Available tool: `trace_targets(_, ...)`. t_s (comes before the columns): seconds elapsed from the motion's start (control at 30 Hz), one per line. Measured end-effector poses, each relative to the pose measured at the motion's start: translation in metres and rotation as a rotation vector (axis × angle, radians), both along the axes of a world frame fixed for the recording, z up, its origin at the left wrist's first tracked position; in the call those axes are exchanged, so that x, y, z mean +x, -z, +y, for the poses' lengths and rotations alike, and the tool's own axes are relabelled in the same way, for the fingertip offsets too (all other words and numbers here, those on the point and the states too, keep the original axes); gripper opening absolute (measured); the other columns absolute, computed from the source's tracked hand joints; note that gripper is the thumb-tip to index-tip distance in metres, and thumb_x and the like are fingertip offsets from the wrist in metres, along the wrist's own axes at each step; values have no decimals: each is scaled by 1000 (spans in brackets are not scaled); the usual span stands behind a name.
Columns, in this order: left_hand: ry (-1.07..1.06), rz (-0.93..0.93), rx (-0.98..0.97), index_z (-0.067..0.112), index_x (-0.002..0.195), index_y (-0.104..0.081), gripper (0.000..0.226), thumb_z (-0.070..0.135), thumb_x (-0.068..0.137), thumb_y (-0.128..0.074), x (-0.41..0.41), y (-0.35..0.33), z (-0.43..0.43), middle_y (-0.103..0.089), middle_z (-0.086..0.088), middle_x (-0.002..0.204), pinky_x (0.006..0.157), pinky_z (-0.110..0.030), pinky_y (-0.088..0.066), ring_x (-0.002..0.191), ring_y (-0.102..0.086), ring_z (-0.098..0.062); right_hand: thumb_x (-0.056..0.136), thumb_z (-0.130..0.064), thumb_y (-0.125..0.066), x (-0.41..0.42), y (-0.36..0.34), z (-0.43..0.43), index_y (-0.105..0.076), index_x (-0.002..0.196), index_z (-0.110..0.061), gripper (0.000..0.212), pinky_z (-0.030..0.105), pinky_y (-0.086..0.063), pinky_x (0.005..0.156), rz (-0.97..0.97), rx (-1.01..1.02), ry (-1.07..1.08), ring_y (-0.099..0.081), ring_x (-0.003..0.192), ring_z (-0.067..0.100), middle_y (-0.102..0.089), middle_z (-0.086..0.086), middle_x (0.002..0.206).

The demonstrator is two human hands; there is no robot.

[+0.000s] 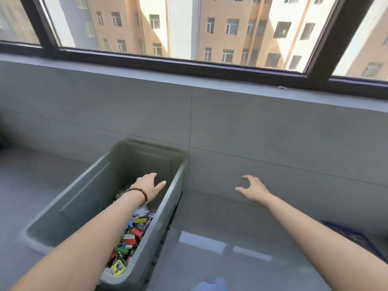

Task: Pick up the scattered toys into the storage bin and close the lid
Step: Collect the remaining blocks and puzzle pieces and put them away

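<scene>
This looks like a home, likely an enclosed balcony high in a housing block. A wide dark-framed window [189, 28] faces tan apartment blocks [231, 34]. The wall [273, 133] under the sill and the floor [31, 185] are grey tile, and a storage bin [84, 196] of bright toys [130, 238] stands on the floor by the wall.

My left arm [84, 238] covers part of the toys [131, 238]; blue thing [352, 236] sits half behind my right arm [315, 234], unidentifiable.
</scene>
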State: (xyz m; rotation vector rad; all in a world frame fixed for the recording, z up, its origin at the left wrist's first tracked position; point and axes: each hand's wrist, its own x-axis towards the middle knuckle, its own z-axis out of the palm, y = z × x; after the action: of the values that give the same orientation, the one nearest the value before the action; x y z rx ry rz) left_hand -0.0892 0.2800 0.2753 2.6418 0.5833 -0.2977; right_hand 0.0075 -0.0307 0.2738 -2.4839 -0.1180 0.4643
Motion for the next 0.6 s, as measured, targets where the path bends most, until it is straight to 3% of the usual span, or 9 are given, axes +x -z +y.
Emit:
trace_targets(0.27, 454, -30, 190, 17, 145, -27, 63, 54, 94, -34, 107, 35, -213, -27, -3, 153, 113, -36, -26, 140, -26, -22, 85, -36, -64, 2, 26, -273, -39, 139, -14, 64, 29, -33, 108, 51, -253, 284, -41, 132, 20, -37, 7, 146)
trace_targets(0.43, 652, 2, 201, 21, 146, -24, 62, 52, 94, -37, 172, 102, -340, -22, -1, 155, 112, -33, -23, 140, -24, -21, 84, -38, -66, 13, 95, -383, -37, 141, -14, 68, 27, -33, 105, 149, -238, 442, -40, 133, 21, -36, 7, 147)
trace_targets(0.6, 834, 92, 184, 22, 150, -11, 71, 55, 93, -36, 241, 198, -442, -10, 1, 158, 117, -35, -16, 144, -14, -19, 84, -33, -67, 57, 204, -431, -32, 143, -17, 70, 25, -35, 102, 214, -80, 514, -41, 132, 19, -34, 3, 150)
